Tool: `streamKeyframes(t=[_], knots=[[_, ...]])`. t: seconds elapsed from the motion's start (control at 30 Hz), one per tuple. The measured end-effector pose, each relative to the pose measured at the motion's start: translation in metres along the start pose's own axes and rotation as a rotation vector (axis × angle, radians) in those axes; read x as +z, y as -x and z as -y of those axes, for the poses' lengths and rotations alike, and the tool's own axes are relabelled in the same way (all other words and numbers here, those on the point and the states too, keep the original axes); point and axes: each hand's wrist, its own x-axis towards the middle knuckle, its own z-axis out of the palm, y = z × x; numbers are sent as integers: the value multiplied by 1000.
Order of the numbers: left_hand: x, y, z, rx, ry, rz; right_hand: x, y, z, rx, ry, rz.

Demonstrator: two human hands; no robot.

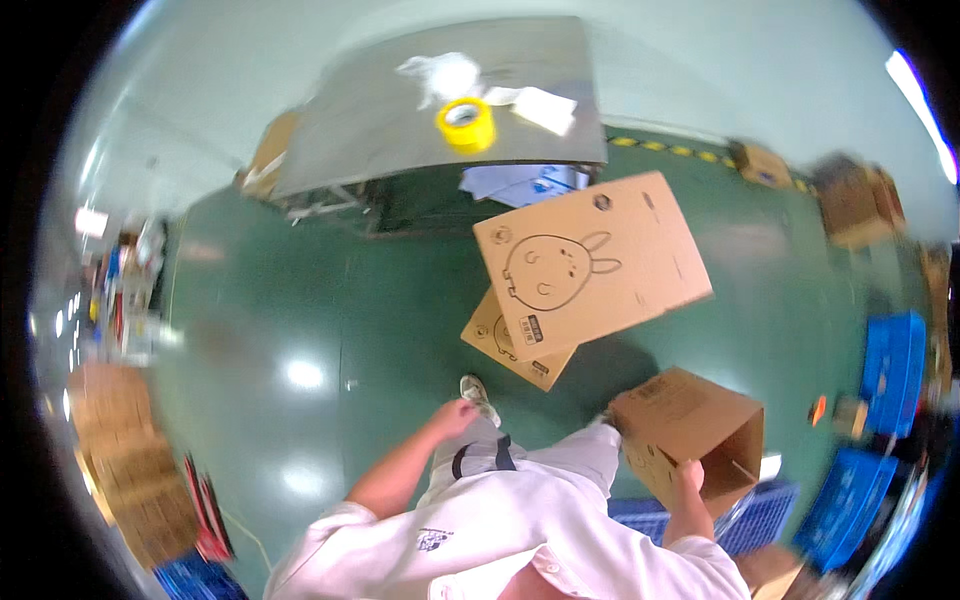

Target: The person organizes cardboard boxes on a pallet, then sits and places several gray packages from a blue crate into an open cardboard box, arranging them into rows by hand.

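Observation:
My right hand [689,474] grips the edge of an open, empty-looking cardboard box [672,412] at my right side, its opening turned toward me and to the right. My left hand [455,417] hangs beside my left thigh, above my shoe. It is small and blurred, so its fingers do not show clearly. Ahead of me, a closed cardboard carton [640,255] with a printed rabbit drawing lies askew on top of another carton [485,332] of the same look, which it mostly covers.
Further ahead stands a grey table [370,110] with a yellow roll of tape [467,125], a crumpled white plastic bag [447,76] and white paper [545,109]. Blue crates [893,360] line the right, a blue basket [765,520] sits close by, and stacked cartons [125,450] are on the left.

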Motion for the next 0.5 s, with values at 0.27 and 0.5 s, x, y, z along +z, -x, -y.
streamKeyframes(t=[0.27, 0.5], knots=[[-123, 33, 91, -228, -589, 222, 131, 148, 42, 450, -423, 83], [-111, 3, -17, -65, -612, 135, 181, 246, 72, 528, -706, 9]])
